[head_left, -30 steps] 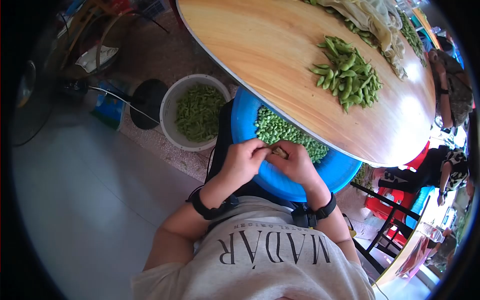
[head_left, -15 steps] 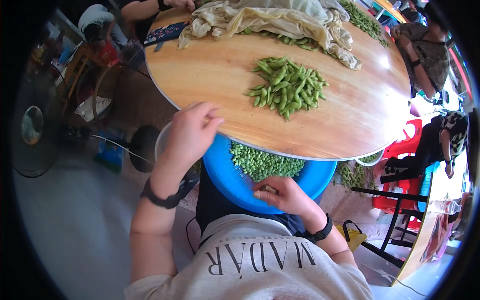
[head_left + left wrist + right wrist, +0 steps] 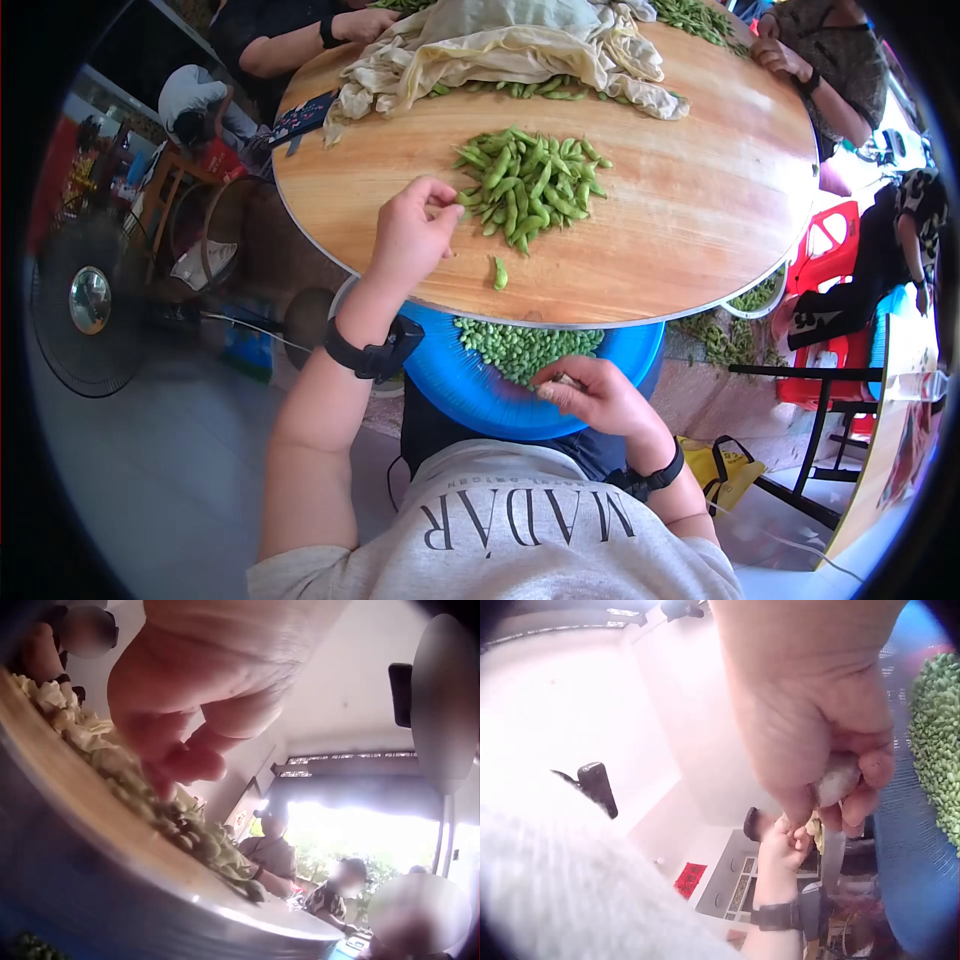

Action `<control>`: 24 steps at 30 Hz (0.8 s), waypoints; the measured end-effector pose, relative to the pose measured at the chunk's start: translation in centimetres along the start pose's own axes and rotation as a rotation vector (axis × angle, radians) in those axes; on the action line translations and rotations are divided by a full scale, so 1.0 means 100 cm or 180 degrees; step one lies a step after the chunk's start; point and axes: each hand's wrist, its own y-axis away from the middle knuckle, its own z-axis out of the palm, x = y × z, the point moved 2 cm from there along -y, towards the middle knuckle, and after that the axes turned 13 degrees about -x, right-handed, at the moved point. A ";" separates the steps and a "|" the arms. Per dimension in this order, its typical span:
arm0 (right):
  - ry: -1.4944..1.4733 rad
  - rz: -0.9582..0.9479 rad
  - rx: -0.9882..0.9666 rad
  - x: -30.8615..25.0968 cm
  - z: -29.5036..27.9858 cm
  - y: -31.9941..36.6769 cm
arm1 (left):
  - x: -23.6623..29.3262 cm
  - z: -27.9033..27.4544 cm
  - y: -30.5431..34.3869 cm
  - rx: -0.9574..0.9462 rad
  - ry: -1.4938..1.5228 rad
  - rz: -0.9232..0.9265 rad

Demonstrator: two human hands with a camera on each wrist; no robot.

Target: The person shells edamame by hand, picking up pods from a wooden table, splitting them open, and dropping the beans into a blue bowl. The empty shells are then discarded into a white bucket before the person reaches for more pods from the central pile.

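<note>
On the round wooden table lies a heap of green soybean pods point(image 3: 530, 190), with one loose pod point(image 3: 500, 273) in front of it. My left hand point(image 3: 410, 235) reaches over the table's near edge, its thumb and bent fingers pinching a pod at the heap's left side; in the left wrist view the hand point(image 3: 202, 690) hides most of that pod. Low over the blue basin point(image 3: 450, 385), my right hand point(image 3: 600, 395) curls round a small pale, rounded object point(image 3: 836, 780) whose kind I cannot tell. Shelled green soybeans point(image 3: 530, 350) fill the basin's middle.
A pale cloth point(image 3: 500, 55) covers more pods at the table's back. Two other people's arms rest at the far side. A standing fan point(image 3: 90, 300) is at left; red stools point(image 3: 825, 250) and a yellow bag point(image 3: 720, 470) are at right.
My left hand has gone from the basin up over the table edge to the pods. A loose pod now lies in front of the heap. The right hand stays over the basin.
</note>
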 end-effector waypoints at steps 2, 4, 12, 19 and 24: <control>-0.0398 -0.0291 0.0133 -0.005 -0.002 -0.003 | 0.002 -0.004 0.004 -0.0182 0.0578 -0.0136; -0.0573 -0.0640 0.0245 -0.013 -0.004 -0.006 | 0.015 0.002 0.021 -0.0403 0.1032 -0.0200; -0.1780 -0.0271 0.0165 -0.022 0.002 -0.036 | 0.026 0.042 0.098 -0.0992 0.1306 -0.0205; -0.1611 -0.0218 0.0025 -0.023 0.019 -0.041 | 0.023 0.040 0.116 -0.0653 0.0103 0.0714; -0.1496 -0.0173 0.0087 -0.029 0.025 -0.040 | 0.022 0.039 0.120 -0.0273 -0.0421 0.1151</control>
